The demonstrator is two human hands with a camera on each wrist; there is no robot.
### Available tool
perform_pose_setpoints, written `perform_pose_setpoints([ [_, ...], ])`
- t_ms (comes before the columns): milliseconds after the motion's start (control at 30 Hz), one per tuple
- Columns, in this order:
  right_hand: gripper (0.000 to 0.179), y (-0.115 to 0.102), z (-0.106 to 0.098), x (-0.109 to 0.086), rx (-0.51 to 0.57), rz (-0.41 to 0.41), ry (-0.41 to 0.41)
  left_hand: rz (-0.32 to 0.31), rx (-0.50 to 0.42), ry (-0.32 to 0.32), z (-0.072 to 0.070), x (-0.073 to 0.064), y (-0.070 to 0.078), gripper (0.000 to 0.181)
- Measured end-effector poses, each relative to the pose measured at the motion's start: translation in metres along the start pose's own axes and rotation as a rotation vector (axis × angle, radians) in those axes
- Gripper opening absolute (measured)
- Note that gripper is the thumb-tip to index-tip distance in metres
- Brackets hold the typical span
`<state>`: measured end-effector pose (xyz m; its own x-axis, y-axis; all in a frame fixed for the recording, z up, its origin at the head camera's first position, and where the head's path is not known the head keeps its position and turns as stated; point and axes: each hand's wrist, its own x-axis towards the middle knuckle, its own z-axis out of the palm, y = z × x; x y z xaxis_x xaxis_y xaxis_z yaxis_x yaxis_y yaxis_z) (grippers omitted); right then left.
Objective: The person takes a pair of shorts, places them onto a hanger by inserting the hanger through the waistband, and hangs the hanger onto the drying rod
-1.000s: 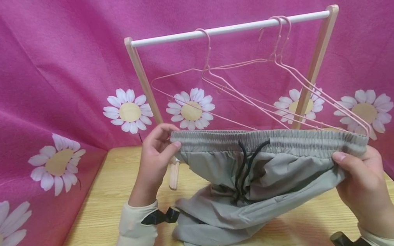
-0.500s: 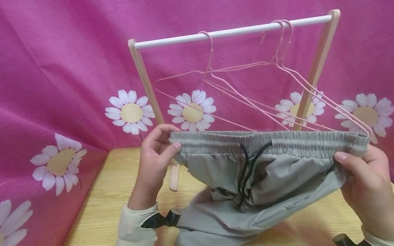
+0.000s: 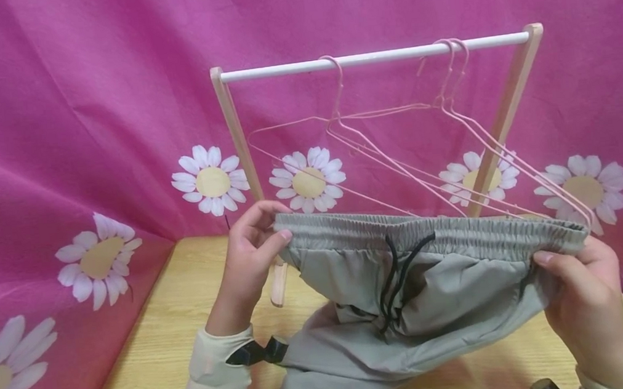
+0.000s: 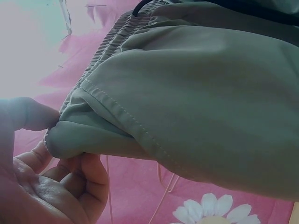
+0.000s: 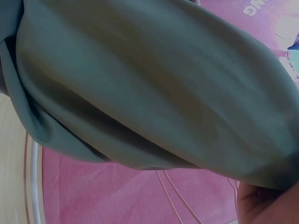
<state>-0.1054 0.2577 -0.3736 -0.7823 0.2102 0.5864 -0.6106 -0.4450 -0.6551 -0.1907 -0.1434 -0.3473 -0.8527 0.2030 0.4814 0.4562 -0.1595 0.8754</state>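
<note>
From my distant station, I watch a person hold grey-green cloth pants (image 3: 460, 302) above the near half of a yellow wood-grain table (image 3: 151, 332), a gathered elastic waistband (image 3: 477, 243) stretched out from left to right.

The left hand (image 3: 250, 255) pinches the waistband's left end, thumb on the near side and fingers behind; my left wrist view shows the cloth caught in that narrow grip. The right hand (image 3: 588, 281) grips the right end, its thumb laid on the near face, though on my right wrist view the cloth hides most of those fingers. A black drawstring (image 3: 389, 293) hangs down the front in two strands. Below, the legs bunch in folds; whether they touch the table I cannot tell.

On the far side stands a garment rack with a white round crossbar (image 3: 278, 69) and pale wooden posts (image 3: 505, 116). Pink wire hangers (image 3: 451, 62) hang from it, one hook left of the middle and two close together toward the right, their lower wires passing behind the waistband. Beyond, I see a magenta fabric backdrop (image 3: 110, 51) printed with white-petalled, yellow-centred daisies (image 3: 308, 182).
</note>
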Motion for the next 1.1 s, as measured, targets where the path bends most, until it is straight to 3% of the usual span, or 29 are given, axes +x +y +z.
perform_pose_setpoints([
  [233,0.042,-0.005,0.003,0.001,-0.116,0.055,0.099,0.005,0.013,-0.003,0.000,-0.001,0.001,0.028],
  [400,0.041,-0.006,0.001,0.004,-0.050,0.063,0.080,0.016,0.013,-0.007,-0.001,-0.001,0.000,0.027],
  [733,0.031,-0.006,0.005,0.006,-0.078,0.042,0.212,0.043,-0.019,0.010,0.002,-0.003,0.005,0.026],
  [1100,0.044,-0.008,0.004,0.005,-0.039,0.015,0.161,0.053,-0.023,0.008,0.005,-0.006,0.011,0.030],
])
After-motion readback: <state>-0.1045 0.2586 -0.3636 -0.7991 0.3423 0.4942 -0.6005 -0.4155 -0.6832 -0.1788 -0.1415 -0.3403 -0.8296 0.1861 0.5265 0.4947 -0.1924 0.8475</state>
